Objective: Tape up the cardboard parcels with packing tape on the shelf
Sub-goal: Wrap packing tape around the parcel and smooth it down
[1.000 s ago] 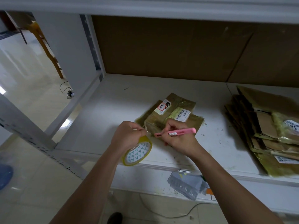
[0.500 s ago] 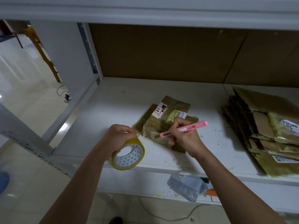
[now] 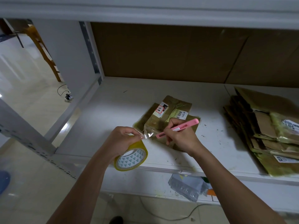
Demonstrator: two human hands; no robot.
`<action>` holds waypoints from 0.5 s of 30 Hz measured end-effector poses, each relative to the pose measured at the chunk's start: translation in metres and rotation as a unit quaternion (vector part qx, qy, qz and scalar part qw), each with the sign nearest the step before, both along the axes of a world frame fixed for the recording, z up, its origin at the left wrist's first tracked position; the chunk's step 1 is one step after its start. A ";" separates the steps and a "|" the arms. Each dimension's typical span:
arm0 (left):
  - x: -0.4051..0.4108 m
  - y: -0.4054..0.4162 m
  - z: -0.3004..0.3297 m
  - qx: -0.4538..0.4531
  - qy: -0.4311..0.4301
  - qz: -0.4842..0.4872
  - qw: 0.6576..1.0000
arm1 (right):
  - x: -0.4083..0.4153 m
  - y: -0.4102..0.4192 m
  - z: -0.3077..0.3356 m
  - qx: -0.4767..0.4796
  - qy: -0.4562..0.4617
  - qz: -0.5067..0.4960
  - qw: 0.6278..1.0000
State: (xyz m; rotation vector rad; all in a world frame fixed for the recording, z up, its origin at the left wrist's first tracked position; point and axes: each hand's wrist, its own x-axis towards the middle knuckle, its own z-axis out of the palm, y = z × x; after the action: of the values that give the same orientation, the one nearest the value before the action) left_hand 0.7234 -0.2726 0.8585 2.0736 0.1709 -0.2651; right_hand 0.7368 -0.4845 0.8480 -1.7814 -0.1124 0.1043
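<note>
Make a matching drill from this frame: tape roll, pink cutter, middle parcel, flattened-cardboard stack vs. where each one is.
Things:
1. tape roll
2. pink cutter
3. middle parcel
4. flattened-cardboard stack

Places:
A. on the shelf, far right
B. held in the left hand at the shelf's front edge
C. on the shelf, beyond both hands
D. held in the right hand

Pairs: 1-B, 2-D, 3-C, 4-A

Tape roll [image 3: 131, 156] is yellow, its core white with little teal triangles. Cutter [image 3: 178, 127] is bubblegum pink. Parcels [image 3: 165, 117] are brown cardboard with a greenish sheen and white barcode labels. Shelf [image 3: 113, 113] is off-white with dark specks.
</note>
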 end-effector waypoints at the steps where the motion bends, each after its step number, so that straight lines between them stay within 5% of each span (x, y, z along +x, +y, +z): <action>1: -0.001 0.002 0.000 -0.005 -0.001 0.006 1.000 | 0.000 0.000 0.001 0.004 0.003 -0.006 1.000; 10: -0.006 0.003 0.000 -0.056 -0.016 0.051 0.997 | -0.004 -0.003 0.011 0.123 -0.086 -0.094 0.984; 15: -0.003 -0.012 0.002 -0.058 -0.032 0.055 0.996 | -0.008 -0.035 0.007 0.009 -0.225 -0.183 0.957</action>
State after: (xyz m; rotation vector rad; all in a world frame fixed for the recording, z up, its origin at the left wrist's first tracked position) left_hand 0.7208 -0.2843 0.8608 1.9485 0.2248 -0.1371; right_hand 0.7292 -0.5192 0.8545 -1.7519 -0.1070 -0.5707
